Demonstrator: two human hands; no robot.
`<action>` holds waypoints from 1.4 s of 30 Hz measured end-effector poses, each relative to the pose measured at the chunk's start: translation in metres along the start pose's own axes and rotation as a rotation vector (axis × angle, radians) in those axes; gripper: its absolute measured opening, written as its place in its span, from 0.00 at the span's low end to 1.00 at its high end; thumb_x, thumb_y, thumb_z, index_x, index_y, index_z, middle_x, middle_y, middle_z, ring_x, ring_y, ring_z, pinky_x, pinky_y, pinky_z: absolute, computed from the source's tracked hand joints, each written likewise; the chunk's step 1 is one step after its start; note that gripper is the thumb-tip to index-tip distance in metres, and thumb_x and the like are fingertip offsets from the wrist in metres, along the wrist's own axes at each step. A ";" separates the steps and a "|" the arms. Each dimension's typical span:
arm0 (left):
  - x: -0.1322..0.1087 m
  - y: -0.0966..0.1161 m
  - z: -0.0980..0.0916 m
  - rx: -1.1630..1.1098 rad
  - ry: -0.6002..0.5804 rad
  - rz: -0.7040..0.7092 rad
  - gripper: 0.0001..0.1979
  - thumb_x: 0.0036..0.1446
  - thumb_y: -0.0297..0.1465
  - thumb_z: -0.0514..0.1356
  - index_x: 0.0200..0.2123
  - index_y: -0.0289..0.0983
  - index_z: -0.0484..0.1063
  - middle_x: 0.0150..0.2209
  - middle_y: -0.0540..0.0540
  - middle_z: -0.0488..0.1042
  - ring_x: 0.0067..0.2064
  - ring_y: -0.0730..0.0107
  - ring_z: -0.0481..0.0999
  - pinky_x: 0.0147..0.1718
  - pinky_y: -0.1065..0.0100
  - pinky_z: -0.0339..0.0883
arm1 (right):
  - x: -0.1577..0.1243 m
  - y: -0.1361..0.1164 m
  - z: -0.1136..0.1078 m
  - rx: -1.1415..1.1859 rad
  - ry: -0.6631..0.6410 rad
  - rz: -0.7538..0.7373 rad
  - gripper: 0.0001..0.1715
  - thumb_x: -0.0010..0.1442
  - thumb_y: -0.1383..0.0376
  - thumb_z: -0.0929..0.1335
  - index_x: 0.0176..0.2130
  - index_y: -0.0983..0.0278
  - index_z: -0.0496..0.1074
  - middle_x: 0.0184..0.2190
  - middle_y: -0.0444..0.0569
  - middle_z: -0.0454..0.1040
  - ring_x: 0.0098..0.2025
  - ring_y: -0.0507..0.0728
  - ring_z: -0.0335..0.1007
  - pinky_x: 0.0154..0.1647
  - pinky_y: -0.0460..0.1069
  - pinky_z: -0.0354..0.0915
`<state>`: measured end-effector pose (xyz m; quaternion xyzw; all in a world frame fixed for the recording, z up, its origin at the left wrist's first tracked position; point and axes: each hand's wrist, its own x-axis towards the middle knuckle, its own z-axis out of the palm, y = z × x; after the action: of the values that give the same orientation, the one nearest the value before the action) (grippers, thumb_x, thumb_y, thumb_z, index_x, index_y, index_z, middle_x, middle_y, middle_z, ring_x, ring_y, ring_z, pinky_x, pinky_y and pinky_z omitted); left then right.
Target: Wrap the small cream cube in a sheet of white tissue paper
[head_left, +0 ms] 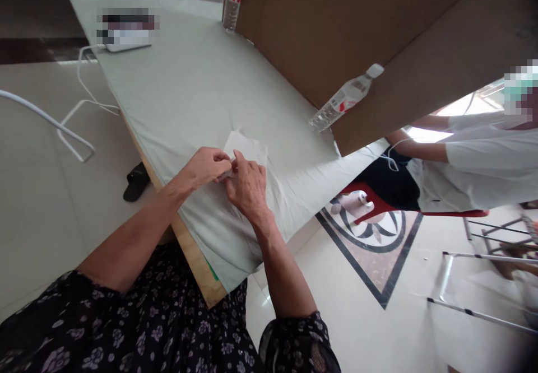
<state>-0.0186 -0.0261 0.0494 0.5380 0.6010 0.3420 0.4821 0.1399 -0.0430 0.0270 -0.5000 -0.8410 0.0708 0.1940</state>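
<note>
A white sheet, paper or thin cloth [254, 148], lies on the pale green tablecloth [185, 82] beneath and beyond my hands. My left hand [207, 167] is closed, its fingertips pinched near the sheet's near left part. Close against it, my right hand [247, 185] has its fingers bent and its thumb and index finger pressed together at the same spot. A small pale piece shows between the fingertips of both hands; its shape is mostly hidden by the fingers.
A clear bottle [342, 101] leans against a large cardboard panel [336, 31]; another bottle [232, 3] stands farther back. A white device [128, 45] with a cable sits at the far left. Beyond the cardboard, a person in a white shirt [483, 166] sits at right.
</note>
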 end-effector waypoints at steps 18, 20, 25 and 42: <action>-0.010 -0.023 0.013 0.697 0.114 0.550 0.13 0.67 0.32 0.55 0.43 0.37 0.81 0.50 0.38 0.76 0.49 0.58 0.78 0.52 0.59 0.73 | -0.051 0.069 -0.001 0.383 0.142 0.564 0.41 0.62 0.41 0.69 0.61 0.66 0.70 0.40 0.55 0.82 0.36 0.60 0.76 0.44 0.57 0.70; -0.013 -0.024 0.013 0.708 0.102 0.556 0.13 0.68 0.32 0.55 0.43 0.37 0.81 0.49 0.38 0.76 0.48 0.59 0.78 0.51 0.60 0.73 | -0.041 0.067 0.009 0.402 0.173 0.554 0.44 0.60 0.42 0.71 0.63 0.66 0.68 0.38 0.52 0.80 0.37 0.61 0.75 0.43 0.56 0.69; -0.014 -0.020 0.012 0.739 0.106 0.571 0.13 0.67 0.32 0.56 0.43 0.38 0.81 0.53 0.37 0.76 0.52 0.55 0.76 0.54 0.57 0.72 | -0.022 0.062 0.023 0.472 0.288 0.524 0.46 0.59 0.44 0.73 0.66 0.65 0.63 0.38 0.50 0.77 0.37 0.59 0.72 0.41 0.53 0.68; -0.008 -0.011 0.007 0.797 0.001 0.527 0.13 0.64 0.31 0.59 0.46 0.39 0.83 0.52 0.36 0.74 0.52 0.51 0.73 0.51 0.56 0.70 | -0.010 0.028 0.009 0.604 0.334 0.449 0.34 0.61 0.59 0.70 0.64 0.65 0.67 0.29 0.40 0.74 0.30 0.52 0.68 0.36 0.49 0.66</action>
<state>-0.0154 -0.0371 0.0392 0.8149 0.5286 0.1959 0.1349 0.1635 -0.0375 0.0075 -0.5964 -0.6094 0.2728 0.4457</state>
